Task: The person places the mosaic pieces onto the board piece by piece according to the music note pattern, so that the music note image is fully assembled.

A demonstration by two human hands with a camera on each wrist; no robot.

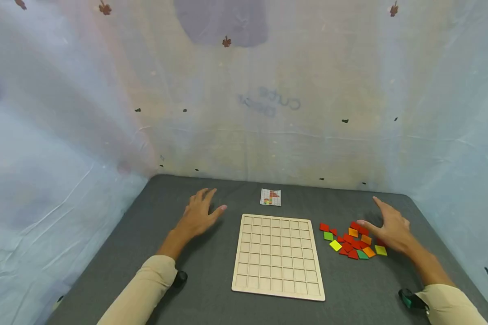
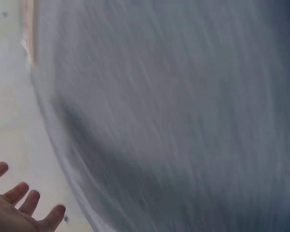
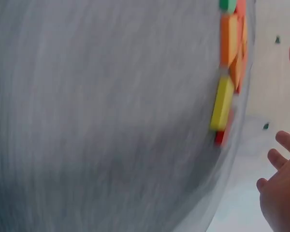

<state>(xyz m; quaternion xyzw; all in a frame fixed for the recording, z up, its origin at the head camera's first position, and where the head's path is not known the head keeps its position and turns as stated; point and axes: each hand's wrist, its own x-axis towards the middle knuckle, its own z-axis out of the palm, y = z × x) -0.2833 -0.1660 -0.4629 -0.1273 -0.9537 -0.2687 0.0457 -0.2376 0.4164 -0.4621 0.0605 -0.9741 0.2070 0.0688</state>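
A pale wooden grid board [image 1: 277, 257] with square recesses lies on the grey table in the head view, its cells bare. Left of it, my left hand [image 1: 198, 215] hovers with fingers spread and nothing in them; the left wrist view catches its fingertips [image 2: 52, 217] at the lower left. My right hand [image 1: 391, 227] is above the right side of a loose pile of red, orange, green and yellow tiles [image 1: 347, 242], thumb and fingers apart. In the right wrist view a yellow tile [image 3: 222, 104] and an orange tile [image 3: 228, 41] stand out along the pile's near side.
Behind the board lies a small printed card [image 1: 270, 197] with a coloured block picture on a grid. The grey table [image 1: 211, 289] ends at a pale sheet [image 1: 244, 149] hanging along the back and both sides.
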